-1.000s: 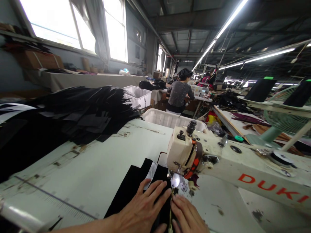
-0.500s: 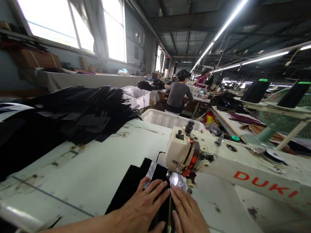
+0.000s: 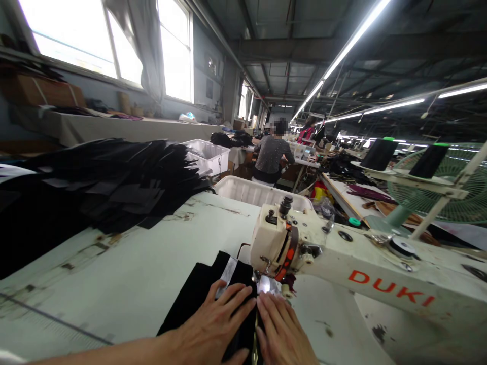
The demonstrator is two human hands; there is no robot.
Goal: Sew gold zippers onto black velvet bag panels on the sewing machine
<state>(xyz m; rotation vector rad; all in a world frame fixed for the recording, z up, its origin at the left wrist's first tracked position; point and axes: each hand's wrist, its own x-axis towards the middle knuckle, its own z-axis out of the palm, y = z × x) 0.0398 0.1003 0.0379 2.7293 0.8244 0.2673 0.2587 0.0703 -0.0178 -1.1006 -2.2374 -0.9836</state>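
Each grip flat, unclenched, I should press evenly: left hand (image 3: 210,321) on black cloth (image 3: 192,296), right hand (image 3: 284,328) at its edge

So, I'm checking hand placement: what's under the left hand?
Black fabric, bearing a pale strip, lies under the left hand. The part the hand covers cannot be seen, nor whether the strip continues there.

Cloth (image 3: 198,289) on table (image 3: 163,268) by sewing machine (image 3: 323,253), fabric pile (image 3: 125,182) left, bin (image 3: 262,191) apparently just behind table

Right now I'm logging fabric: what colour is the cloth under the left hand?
Black cloth, best in head view.
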